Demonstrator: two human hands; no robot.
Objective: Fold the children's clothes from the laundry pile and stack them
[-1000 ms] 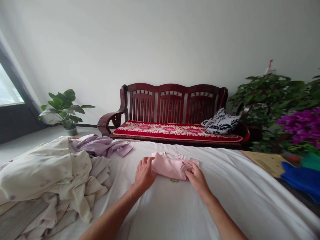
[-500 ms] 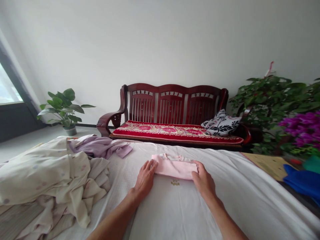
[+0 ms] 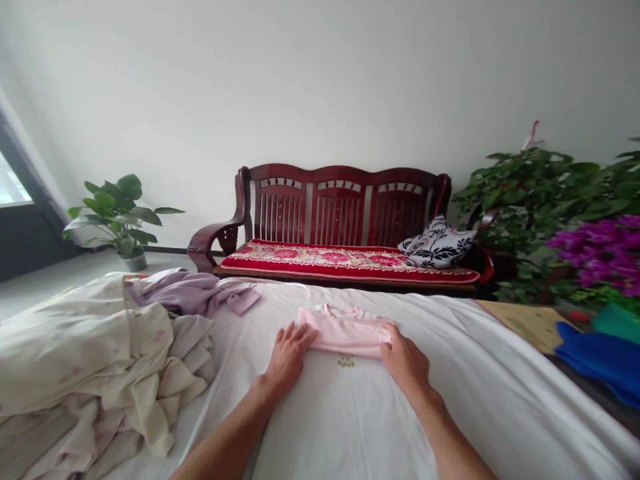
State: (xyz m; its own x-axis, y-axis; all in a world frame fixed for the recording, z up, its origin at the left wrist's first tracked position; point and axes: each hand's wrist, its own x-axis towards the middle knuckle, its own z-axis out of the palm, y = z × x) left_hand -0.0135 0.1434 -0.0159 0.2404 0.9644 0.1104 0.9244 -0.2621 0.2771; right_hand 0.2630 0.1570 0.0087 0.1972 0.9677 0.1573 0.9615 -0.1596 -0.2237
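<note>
Forward, left hand (image 3: 289, 355) flat, right hand (image 3: 407, 360) gripping pink garment (image 3: 345, 335).

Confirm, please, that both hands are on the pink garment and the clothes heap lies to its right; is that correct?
The side is wrong: the head view shows the heap left of the garment. The left hand and right hand are indeed on it.

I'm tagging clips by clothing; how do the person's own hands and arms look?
The left hand and right hand are bare, with no gloves, rings, watch or bracelet visible; no sleeves show on the forearms within view.
</note>
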